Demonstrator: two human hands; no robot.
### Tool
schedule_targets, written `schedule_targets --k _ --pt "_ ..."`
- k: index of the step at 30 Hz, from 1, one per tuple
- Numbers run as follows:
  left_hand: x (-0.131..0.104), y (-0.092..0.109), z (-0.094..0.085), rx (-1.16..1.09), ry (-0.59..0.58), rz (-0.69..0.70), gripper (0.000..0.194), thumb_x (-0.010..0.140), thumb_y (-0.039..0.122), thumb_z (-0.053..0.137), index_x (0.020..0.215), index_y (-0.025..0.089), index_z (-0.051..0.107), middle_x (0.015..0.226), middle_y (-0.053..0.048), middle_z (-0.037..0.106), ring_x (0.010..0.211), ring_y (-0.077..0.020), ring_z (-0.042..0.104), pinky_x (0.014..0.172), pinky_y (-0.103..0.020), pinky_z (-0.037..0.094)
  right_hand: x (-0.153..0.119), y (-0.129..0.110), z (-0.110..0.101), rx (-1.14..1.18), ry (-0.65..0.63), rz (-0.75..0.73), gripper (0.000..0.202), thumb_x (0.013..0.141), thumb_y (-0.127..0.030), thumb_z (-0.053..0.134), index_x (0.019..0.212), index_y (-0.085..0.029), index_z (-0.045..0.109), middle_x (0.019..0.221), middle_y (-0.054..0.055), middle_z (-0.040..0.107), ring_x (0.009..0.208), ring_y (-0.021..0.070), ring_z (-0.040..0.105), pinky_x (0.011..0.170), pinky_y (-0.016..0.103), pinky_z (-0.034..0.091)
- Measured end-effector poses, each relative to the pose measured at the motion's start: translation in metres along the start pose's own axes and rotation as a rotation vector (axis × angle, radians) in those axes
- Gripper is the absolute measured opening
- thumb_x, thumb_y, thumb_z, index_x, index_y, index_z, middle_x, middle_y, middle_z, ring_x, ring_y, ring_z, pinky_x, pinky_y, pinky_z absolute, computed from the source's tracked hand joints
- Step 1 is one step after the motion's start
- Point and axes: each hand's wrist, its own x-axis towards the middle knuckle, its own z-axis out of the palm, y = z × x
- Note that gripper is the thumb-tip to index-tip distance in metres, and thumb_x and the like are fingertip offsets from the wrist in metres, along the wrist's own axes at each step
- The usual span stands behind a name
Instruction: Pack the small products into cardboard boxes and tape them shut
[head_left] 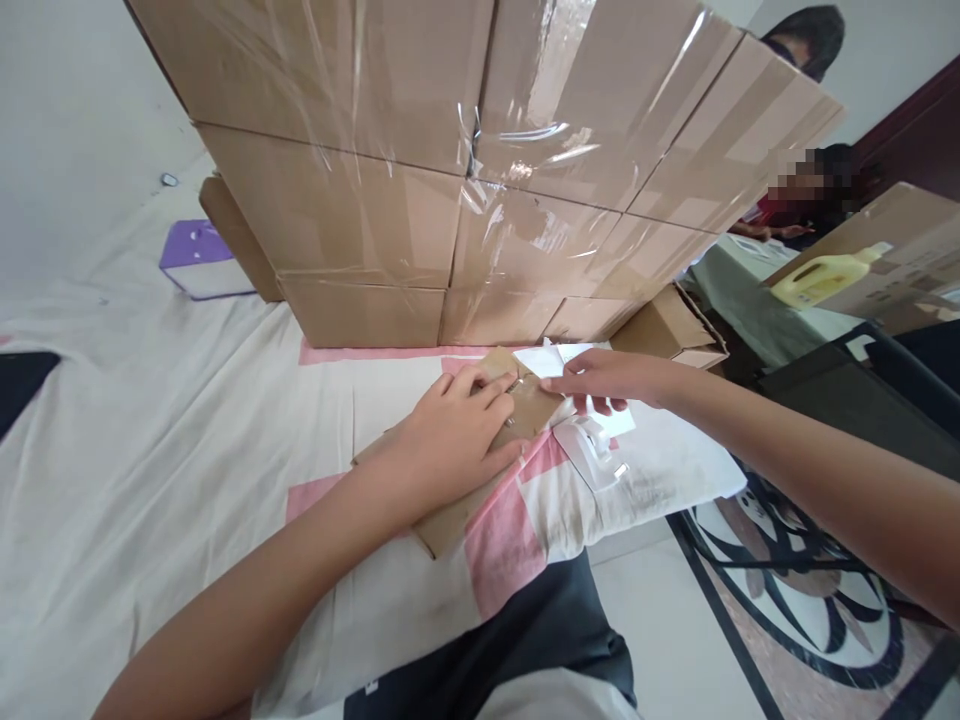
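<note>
A flat, folded piece of brown cardboard [529,405] lies on the white and pink cloth. My left hand [465,425] rests palm down on it with the fingers spread, covering its middle. From the right, my right hand [589,380] reaches to the cardboard's far right end, index finger stretched out against the surface and the other fingers hanging loosely apart. A shiny strip of clear tape [517,383] shows between the two hands. Just below my right hand sits a whitish tape dispenser [592,450], with white paper [621,415] partly under it.
A tall wall of taped cardboard boxes [450,220] stands close behind my hands. On the left is a purple and white box [202,260]. To the right are an open carton [667,325], a yellow bottle [825,278] and a dark chair [862,390]. Two people are beyond the boxes.
</note>
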Motion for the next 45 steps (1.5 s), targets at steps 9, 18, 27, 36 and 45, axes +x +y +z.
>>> schedule_targets --k 9,18,27,36,45 --pt "-0.001 -0.001 -0.003 -0.062 0.013 0.001 0.036 0.101 0.050 0.051 0.102 0.020 0.070 0.157 -0.002 0.053 0.132 -0.0314 0.050 0.104 -0.047 0.044 0.008 0.004 0.025 0.347 -0.082 -0.109 0.054 0.072 -0.065 0.081 0.080 -0.020 0.051 0.071 -0.005 0.045 0.054 0.0073 0.044 0.040 0.020 0.024" --pt "0.000 -0.002 -0.007 -0.085 -0.001 0.035 0.038 0.094 0.058 0.060 0.098 0.021 0.066 0.147 -0.004 0.062 0.130 -0.0305 0.053 0.098 -0.047 0.045 0.013 0.109 0.028 0.132 0.353 -0.229 0.054 0.082 -0.050 0.073 0.129 -0.025 0.059 0.137 0.011 0.061 0.101 0.0233 0.067 0.081 0.035 0.057" --pt "-0.009 0.012 -0.016 -0.018 -0.113 -0.023 0.070 0.087 0.041 0.064 0.153 0.037 0.043 0.159 0.001 0.050 0.139 -0.0297 0.048 0.106 -0.047 0.043 0.108 0.147 0.039 0.080 0.715 0.080 0.099 0.075 -0.063 0.073 0.155 -0.017 0.037 0.156 0.026 0.042 0.143 0.0483 0.038 0.110 0.066 0.035" --pt "-0.040 0.031 -0.022 0.244 0.188 -0.032 0.029 0.081 0.022 0.066 0.108 0.032 0.072 0.140 -0.002 0.068 0.124 -0.0320 0.063 0.098 -0.052 0.047 0.126 0.134 0.036 -0.032 0.998 -0.219 0.089 0.080 -0.049 0.064 0.159 -0.023 0.032 0.162 0.019 0.036 0.140 0.0444 0.036 0.109 0.064 0.027" --pt "0.090 0.132 0.095 -0.453 0.505 -0.026 0.013 0.090 0.023 0.048 0.081 0.026 0.057 0.075 -0.003 0.070 0.073 -0.0199 0.066 0.076 -0.041 0.053 0.117 0.158 0.034 0.123 0.890 -0.051 0.088 0.084 -0.064 0.060 0.157 -0.021 0.036 0.159 0.022 0.040 0.140 0.0481 0.038 0.109 0.066 0.029"
